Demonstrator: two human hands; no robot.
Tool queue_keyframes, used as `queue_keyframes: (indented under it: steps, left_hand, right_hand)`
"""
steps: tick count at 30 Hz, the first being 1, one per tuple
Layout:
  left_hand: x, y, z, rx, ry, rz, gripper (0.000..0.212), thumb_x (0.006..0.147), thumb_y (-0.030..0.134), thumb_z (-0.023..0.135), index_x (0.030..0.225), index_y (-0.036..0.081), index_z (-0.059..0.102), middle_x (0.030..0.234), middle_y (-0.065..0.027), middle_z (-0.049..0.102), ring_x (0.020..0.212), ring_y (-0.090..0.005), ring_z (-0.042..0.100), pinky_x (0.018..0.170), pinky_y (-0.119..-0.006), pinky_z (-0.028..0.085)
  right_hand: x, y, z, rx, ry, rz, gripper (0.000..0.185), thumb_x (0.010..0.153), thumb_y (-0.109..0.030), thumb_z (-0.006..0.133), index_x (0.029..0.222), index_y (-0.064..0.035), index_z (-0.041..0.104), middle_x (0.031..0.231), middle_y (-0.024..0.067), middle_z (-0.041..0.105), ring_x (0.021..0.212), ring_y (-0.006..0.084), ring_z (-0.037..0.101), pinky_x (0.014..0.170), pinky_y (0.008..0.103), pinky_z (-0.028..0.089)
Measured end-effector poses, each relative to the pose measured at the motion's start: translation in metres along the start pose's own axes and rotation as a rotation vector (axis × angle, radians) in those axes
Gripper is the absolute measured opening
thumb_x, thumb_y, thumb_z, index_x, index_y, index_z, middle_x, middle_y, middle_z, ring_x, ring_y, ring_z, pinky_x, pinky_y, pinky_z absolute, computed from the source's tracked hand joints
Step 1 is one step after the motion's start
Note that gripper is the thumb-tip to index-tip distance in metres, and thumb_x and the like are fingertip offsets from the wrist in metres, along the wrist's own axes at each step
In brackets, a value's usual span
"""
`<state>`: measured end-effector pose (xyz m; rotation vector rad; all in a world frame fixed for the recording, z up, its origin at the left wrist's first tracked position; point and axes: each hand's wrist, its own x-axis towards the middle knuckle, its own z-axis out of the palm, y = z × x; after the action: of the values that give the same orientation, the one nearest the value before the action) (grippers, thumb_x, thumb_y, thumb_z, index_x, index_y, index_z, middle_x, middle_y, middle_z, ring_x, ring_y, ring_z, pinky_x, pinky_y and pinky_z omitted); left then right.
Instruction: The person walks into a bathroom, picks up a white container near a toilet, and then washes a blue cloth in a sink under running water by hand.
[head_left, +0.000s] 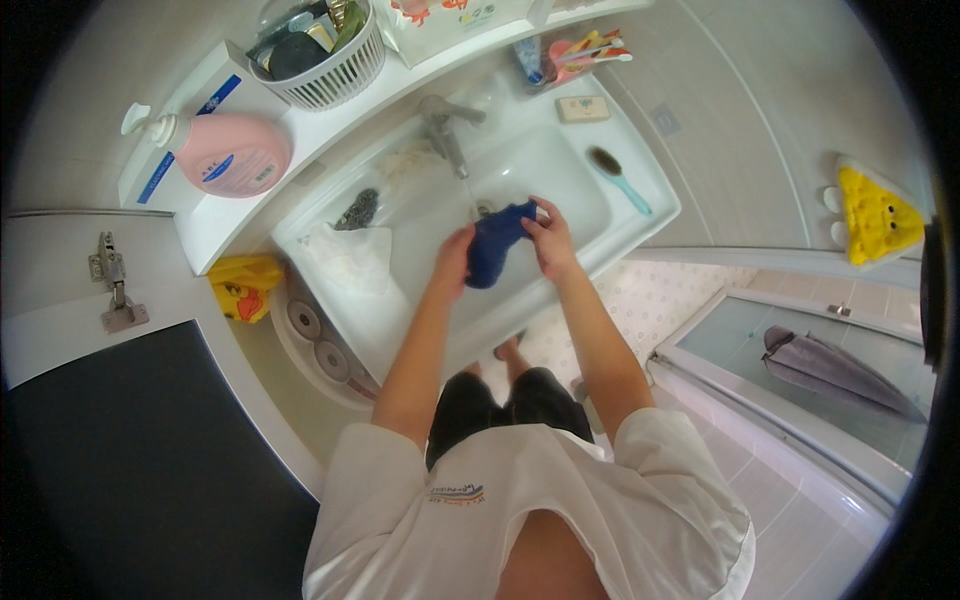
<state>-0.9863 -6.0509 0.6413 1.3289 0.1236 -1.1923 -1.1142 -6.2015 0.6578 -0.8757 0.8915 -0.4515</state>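
Observation:
A dark blue sock (495, 238) is stretched between my two hands over the basin of a white sink (559, 180). My left hand (454, 259) grips its lower left side. At the sock's upper right end, my right hand (551, 236) pinches the edge between thumb and fingers. The metal faucet (446, 139) stands just beyond, and a thin stream of water seems to fall from its spout. Under the sock's top edge, the drain (484, 208) is partly visible.
A white cloth (349, 259) and a dark scrubber-like item (358, 210) lie on the sink's left side. On its right are a blue-handled brush (621, 181) and a soap bar (583, 109). A pink pump bottle (234, 155) and a basket (330, 79) occupy the shelf.

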Motion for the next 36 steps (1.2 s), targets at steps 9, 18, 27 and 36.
queue_keyframes:
  steps: [9,18,27,36]
  left_hand:
    - [-0.009,-0.007,0.019,-0.185,0.122,0.056,0.041,0.102,0.043,0.054,0.106,0.004,0.066,0.087,-0.0024,0.065,0.073,-0.0128,0.060,0.062,-0.031,0.050]
    - [-0.013,0.015,0.031,0.160,0.375,0.351,0.032,0.100,0.028,0.061,0.097,-0.003,0.067,0.081,-0.0059,0.066,0.073,-0.0145,0.057,0.066,-0.033,0.046]
    - [-0.010,0.020,-0.022,0.148,0.494,0.234,0.043,0.099,0.036,0.060,0.093,-0.006,0.068,0.080,-0.0109,0.065,0.071,-0.0182,0.055,0.068,-0.037,0.047]
    - [-0.013,0.031,-0.050,0.146,0.531,0.193,0.047,0.090,0.045,0.071,0.089,-0.001,0.067,0.084,-0.0110,0.068,0.075,-0.0211,0.059,0.071,-0.035,0.048]
  right_hand:
    - [-0.048,0.030,0.059,-0.270,-0.012,0.048,0.065,0.089,-0.036,0.076,0.138,-0.0036,0.048,0.119,0.0105,0.063,0.106,0.0172,0.060,0.090,0.0310,0.049]
    - [-0.013,0.030,0.014,-0.155,0.167,0.189,0.059,0.097,-0.053,0.060,0.114,0.0031,0.066,0.101,0.0084,0.068,0.089,0.0148,0.063,0.074,0.0318,0.052]
    - [-0.014,-0.001,-0.002,-0.296,-0.020,0.161,0.032,0.096,-0.027,0.067,0.109,0.0027,0.065,0.090,0.0094,0.071,0.078,0.0173,0.069,0.067,0.0299,0.054]
    - [-0.014,-0.030,-0.006,-0.219,0.013,-0.003,0.032,0.086,-0.006,0.076,0.117,-0.0078,0.067,0.093,0.0081,0.069,0.079,0.0138,0.064,0.066,0.0281,0.052]
